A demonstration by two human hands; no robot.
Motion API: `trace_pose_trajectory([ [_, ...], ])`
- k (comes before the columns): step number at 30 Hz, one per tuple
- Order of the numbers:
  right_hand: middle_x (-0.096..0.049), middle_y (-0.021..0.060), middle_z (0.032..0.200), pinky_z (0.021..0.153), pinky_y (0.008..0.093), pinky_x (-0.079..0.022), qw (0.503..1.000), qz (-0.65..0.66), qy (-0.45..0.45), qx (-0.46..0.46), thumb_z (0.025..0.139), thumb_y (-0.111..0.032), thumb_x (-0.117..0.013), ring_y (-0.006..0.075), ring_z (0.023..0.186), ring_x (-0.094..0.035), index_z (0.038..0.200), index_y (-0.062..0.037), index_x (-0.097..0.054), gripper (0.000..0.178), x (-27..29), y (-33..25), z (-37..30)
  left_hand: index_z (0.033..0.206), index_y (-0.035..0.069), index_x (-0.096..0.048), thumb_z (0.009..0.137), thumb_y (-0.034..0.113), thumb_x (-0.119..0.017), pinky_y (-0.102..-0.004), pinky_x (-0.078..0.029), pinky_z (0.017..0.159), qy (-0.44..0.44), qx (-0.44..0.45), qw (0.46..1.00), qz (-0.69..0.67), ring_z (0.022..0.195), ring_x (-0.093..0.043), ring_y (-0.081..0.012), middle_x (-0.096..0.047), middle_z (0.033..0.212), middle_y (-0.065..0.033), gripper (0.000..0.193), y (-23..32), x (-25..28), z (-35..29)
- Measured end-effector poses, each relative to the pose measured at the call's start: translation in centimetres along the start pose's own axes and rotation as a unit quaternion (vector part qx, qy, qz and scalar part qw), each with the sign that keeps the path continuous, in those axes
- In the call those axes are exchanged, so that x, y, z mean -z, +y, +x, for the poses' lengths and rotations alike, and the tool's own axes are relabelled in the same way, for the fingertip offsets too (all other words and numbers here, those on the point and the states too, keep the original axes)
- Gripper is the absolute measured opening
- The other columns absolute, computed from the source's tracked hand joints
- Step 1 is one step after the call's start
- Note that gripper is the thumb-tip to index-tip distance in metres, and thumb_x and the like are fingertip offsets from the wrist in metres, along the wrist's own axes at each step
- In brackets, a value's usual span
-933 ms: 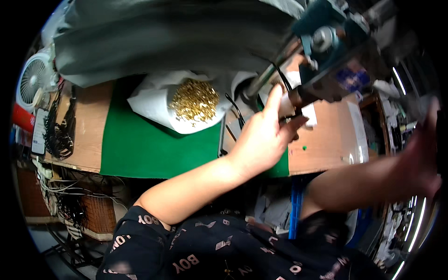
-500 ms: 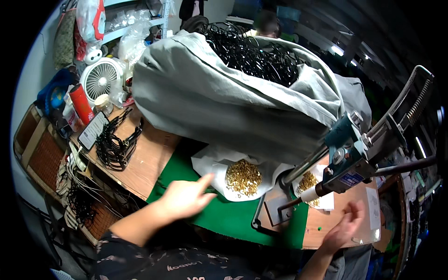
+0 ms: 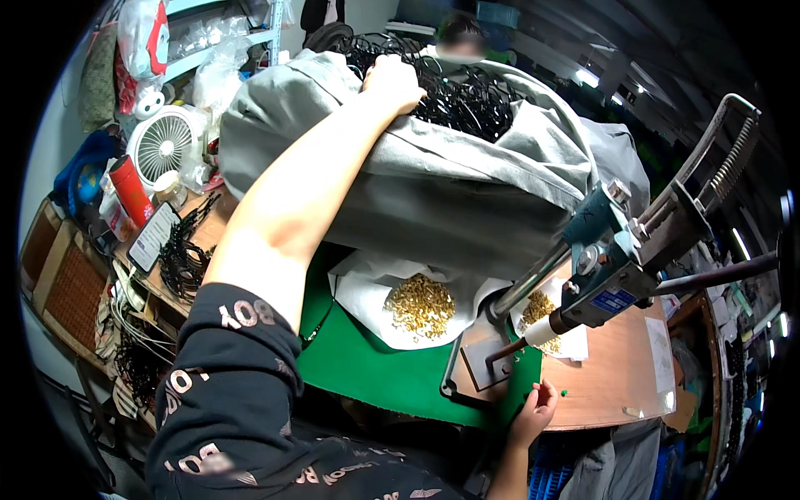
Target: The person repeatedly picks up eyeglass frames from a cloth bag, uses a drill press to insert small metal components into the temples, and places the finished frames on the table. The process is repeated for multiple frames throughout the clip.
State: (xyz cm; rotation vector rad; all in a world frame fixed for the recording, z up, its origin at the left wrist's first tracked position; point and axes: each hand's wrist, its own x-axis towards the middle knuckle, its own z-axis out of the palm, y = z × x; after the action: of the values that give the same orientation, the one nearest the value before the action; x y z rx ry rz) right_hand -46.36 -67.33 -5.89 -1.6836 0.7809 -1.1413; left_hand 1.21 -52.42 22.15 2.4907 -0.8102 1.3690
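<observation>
A tangle of thin black cords [image 3: 467, 100] heaps up inside a big grey cloth sack [image 3: 467, 158]. My left hand [image 3: 393, 82] reaches over the sack's near rim, its bent fingers closed on cords at the heap's left side; the fingertips are partly hidden. At the table's front edge, my right hand [image 3: 535, 410] is raised just right of the hand press [image 3: 600, 279], fingers loosely curled and apart, with nothing visible in them. Small gold-coloured metal pieces [image 3: 421, 307] lie on white paper [image 3: 354, 287] left of the press column. A single black cord [image 3: 320, 323] rests on the green mat [image 3: 367, 379].
More gold pieces [image 3: 540, 308] lie behind the press tip. On the left stand a phone [image 3: 153, 237], a bundle of black cords [image 3: 185, 258], a red cylinder [image 3: 131, 190] and a white fan [image 3: 164, 148]. A person [image 3: 461, 42] is beyond the sack.
My left hand has gone from above the mat up and away to the cords in the sack. My right hand has shifted left and lower, toward the press base. The view has moved slightly.
</observation>
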Motion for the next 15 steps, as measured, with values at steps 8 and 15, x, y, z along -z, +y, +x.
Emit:
trace_pose_trajectory([
  [8,-0.058,0.0079,0.095,0.079,0.025,-0.043,0.998,-0.039,0.043,0.025,0.089,-0.003,-0.048,0.0147,0.086,-0.055,0.104,0.003,-0.052,0.017,0.8,-0.1,-1.1,0.089,0.002,-0.067,0.082,0.02,-0.061,-0.0225,-0.039,0.056,0.052,-0.015,0.883,-0.467,0.057,-0.044,-0.0083,-0.056,0.066,-0.0028,0.02,1.8,12.3,-10.3],
  [15,-0.047,0.0194,0.12,0.072,0.0299,-0.05,0.68,0.372,-0.581,-0.25,0.081,-0.058,-0.051,0.0207,0.092,-0.058,0.138,0.0004,-0.021,0.087,-10.6,-14.8,-8.0,0.087,0.012,-0.067,0.09,0.021,-0.047,-0.0434,-0.031,0.096,0.207,-0.036,0.887,-0.41,0.116,-0.024,-0.0324,-0.046,0.115,-0.0127,0.022,3.4,18.6,-30.4],
])
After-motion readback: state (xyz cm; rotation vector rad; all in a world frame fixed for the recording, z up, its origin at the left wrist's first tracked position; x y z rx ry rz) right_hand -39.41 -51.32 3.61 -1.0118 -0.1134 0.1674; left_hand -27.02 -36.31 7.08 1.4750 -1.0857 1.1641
